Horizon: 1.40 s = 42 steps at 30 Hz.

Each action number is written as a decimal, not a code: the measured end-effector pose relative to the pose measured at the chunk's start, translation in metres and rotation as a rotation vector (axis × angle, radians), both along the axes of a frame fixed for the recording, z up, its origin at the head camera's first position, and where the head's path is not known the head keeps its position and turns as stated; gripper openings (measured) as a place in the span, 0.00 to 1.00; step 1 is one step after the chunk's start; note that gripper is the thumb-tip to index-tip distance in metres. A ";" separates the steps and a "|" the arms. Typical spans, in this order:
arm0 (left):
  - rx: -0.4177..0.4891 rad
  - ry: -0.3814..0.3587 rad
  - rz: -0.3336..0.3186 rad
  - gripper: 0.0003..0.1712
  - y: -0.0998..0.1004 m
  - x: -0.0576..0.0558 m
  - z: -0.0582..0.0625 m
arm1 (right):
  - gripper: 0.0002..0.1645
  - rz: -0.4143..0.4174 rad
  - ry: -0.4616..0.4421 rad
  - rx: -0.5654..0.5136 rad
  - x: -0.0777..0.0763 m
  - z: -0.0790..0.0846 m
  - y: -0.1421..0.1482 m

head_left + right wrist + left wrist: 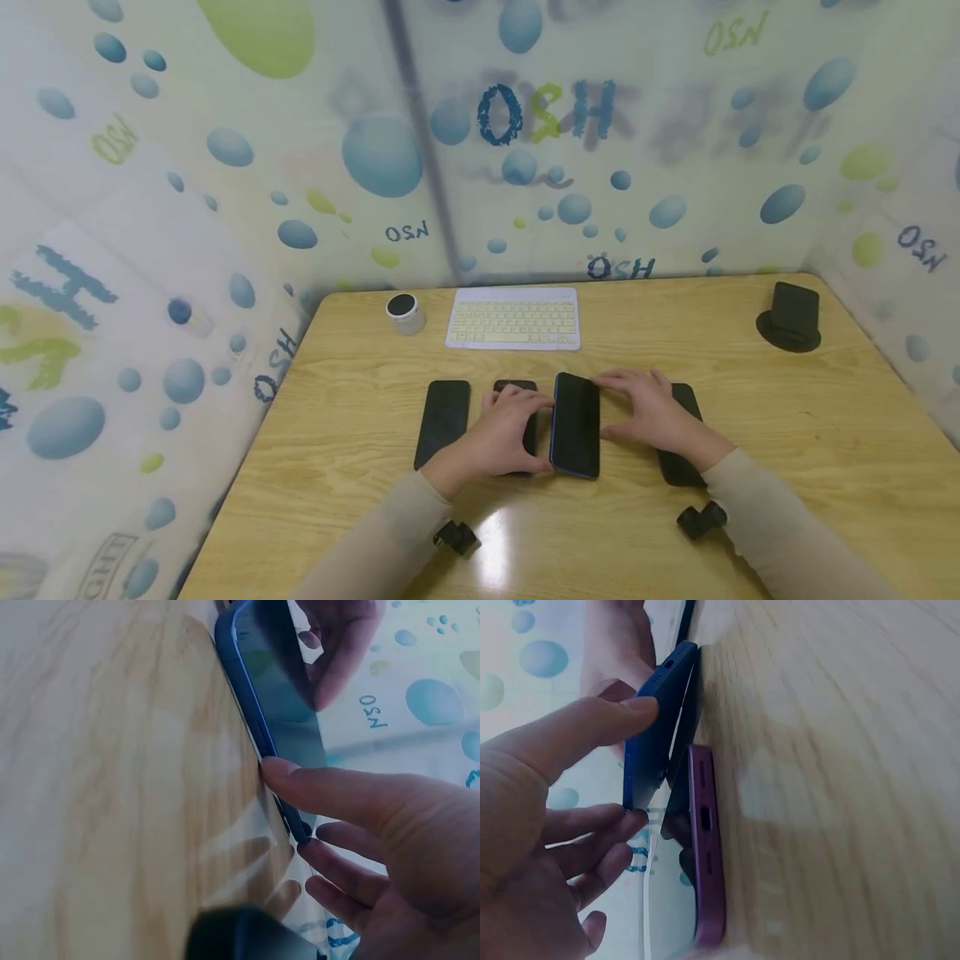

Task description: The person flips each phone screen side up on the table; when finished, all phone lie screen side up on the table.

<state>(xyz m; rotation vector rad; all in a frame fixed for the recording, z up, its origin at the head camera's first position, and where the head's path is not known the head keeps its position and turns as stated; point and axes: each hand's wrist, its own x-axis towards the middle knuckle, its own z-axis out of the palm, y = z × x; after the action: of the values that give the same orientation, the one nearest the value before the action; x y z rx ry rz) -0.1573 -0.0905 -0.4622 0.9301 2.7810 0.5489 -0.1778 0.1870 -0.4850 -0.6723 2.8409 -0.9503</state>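
Observation:
A phone with a blue edge (pixel 576 427) is held between both hands, its dark screen facing up. In the left wrist view this blue phone (pixel 660 720) is tilted, one side raised above the wood. My left hand (pixel 512 429) pinches its left side, thumb near one corner and fingertips near the other. My right hand (pixel 648 408) grips the right side, thumb on the long edge and fingertips at the far corner. Under the left hand lies a purple-edged phone (pixel 709 847), partly hidden. Another dark phone (pixel 678 471) lies partly beneath the right wrist.
A dark phone (pixel 442 423) lies left of the left hand. Farther back on the wooden table (pixel 360 358) are a white keyboard (pixel 513 319), a white cylinder with a dark top (pixel 406 314), and a black stand (pixel 793 317) at right. A patterned wall (pixel 645 167) rises behind.

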 end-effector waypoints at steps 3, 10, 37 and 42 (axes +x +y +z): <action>-0.046 0.031 0.000 0.52 0.005 0.001 0.000 | 0.45 0.005 -0.007 -0.003 -0.001 0.002 0.003; -0.123 0.074 -0.004 0.54 0.017 0.003 -0.001 | 0.45 0.028 0.002 0.025 -0.002 0.006 0.007; -0.146 0.066 -0.132 0.47 0.081 0.001 0.003 | 0.41 0.017 0.167 0.086 0.017 0.007 0.101; -0.184 0.080 -0.145 0.47 0.097 -0.004 -0.001 | 0.36 0.049 0.223 0.049 0.020 0.003 0.119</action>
<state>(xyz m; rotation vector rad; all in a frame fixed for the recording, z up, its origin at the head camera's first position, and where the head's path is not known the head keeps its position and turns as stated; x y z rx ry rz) -0.1609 0.0067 -0.4630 1.1214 2.7456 0.2346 -0.1577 0.3058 -0.4818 -0.8903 3.0102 -0.8451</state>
